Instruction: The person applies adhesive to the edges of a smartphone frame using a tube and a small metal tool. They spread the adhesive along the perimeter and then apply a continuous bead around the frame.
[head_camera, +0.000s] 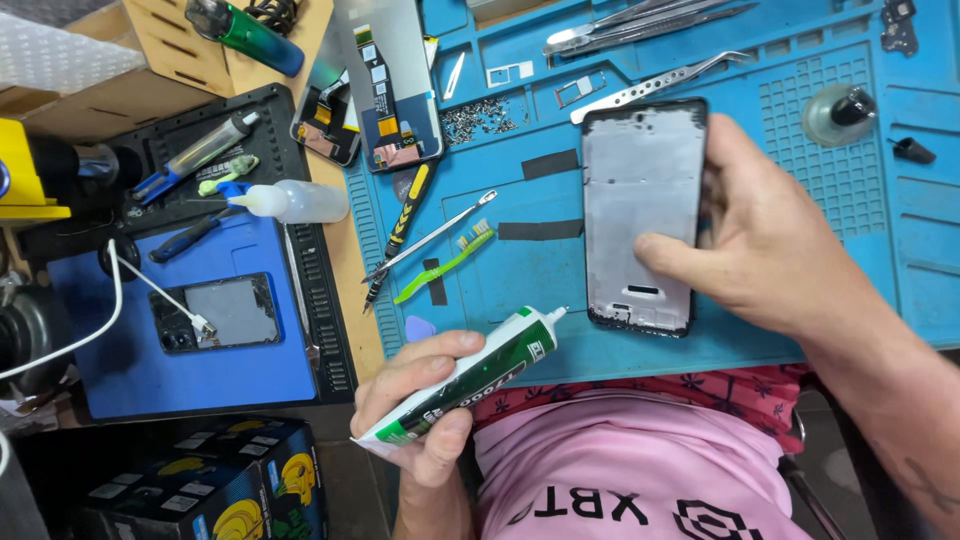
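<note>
- Right hand (765, 235): fingers closed around right edge of phone frame (640, 205), thumb pressed on its face; frame lies upright on blue mat (870, 290) on bench.
- Left hand (420, 400): wrapped around glue tube (470, 380), nozzle aimed toward frame's lower left corner, not touching.
- Green toothbrush (445, 262) lies left of frame.

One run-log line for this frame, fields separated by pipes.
left hand: holds glue tube, nozzle toward phone frame | right hand: grips phone frame over blue mat | nearby: green toothbrush
</note>
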